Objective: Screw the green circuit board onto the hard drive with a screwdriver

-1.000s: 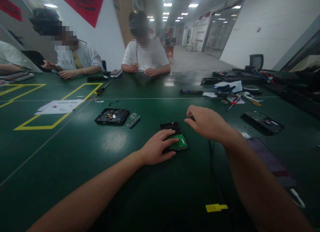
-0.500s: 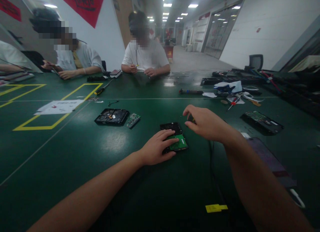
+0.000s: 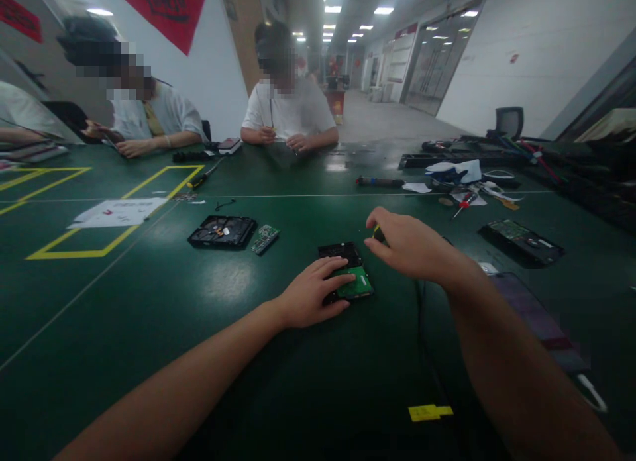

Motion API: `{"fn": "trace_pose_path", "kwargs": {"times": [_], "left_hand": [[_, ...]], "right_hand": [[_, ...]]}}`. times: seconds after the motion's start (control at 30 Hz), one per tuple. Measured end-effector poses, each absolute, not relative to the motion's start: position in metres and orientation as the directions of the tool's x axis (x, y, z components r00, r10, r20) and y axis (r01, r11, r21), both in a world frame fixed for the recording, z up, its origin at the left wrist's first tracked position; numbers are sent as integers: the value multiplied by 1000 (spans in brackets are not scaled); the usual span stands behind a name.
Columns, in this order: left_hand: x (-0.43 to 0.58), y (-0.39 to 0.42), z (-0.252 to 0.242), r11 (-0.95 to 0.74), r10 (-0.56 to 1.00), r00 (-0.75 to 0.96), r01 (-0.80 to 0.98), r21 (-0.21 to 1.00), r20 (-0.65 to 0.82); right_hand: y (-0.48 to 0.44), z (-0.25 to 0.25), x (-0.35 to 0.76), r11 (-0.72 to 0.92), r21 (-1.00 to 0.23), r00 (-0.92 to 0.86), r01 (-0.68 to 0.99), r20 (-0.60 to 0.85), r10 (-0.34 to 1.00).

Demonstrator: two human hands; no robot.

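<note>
A black hard drive with a green circuit board lies flat on the dark green table. My left hand grips it from its left side, fingers spread across the top and thumb along the near edge. Just beyond its right edge, my right hand is raised with curled fingers closed round a screwdriver. Only a bit of its yellow and black handle shows; the tip is hidden. To the left are an opened black hard drive and a loose circuit board.
Another hard drive and a dark tablet-like slab lie at right. A black cable with a yellow tag runs below my right hand. Across the table sit people, with a screwdriver, a paper and a red-handled screwdriver between.
My right hand has shifted very slightly, and more yellow of the screwdriver handle shows between its fingers. My left hand and the hard drive have stayed in place.
</note>
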State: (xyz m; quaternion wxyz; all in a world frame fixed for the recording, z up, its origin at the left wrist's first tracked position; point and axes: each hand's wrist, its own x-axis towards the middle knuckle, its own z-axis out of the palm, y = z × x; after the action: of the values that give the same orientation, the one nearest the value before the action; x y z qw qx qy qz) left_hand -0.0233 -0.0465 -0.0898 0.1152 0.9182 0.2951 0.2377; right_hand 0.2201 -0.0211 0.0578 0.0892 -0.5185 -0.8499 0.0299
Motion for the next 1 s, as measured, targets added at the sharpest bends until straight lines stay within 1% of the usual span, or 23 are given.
{"fn": "trace_pose_path", "kwargs": {"times": [0.1,0.23,0.3,0.43,0.5,0.63,0.7,0.87,0.93,1.0], "left_hand": [[-24,-46,-91,-802,593,713,483,351,374],[-24,-46,-92,-801,595,714,486,350,370],[-24,-46,-91,-801,595,714,488,347,368],[-24,-46,-91,-801,596,718,497,334,360],[-24,-46,-91,-800,597,721,501,330,352],[-24,-46,-90,-804,592,726,500,322,350],[-24,-46,-90,-805,590,725,500,318,354],[-24,-47,-90,-808,587,724,496,317,363],[-24,-47,-91,-809,585,722,493,320,369],[-24,-46,-92,-808,587,720,491,324,372]], "right_hand": [[-19,58,221,435,-104,-422,895,122,898],[-20,60,221,541,-185,-532,820,100,841],[-21,60,220,550,-194,-540,813,104,835],[-21,58,220,444,-97,-433,891,113,894],[-19,57,221,444,-80,-434,892,114,894],[-18,58,223,560,-190,-549,806,113,828],[-19,58,222,564,-213,-554,797,111,825],[-20,59,221,424,-94,-415,901,102,904],[-20,60,221,459,-98,-450,883,97,888],[-20,60,221,528,-141,-519,837,97,849]]}}
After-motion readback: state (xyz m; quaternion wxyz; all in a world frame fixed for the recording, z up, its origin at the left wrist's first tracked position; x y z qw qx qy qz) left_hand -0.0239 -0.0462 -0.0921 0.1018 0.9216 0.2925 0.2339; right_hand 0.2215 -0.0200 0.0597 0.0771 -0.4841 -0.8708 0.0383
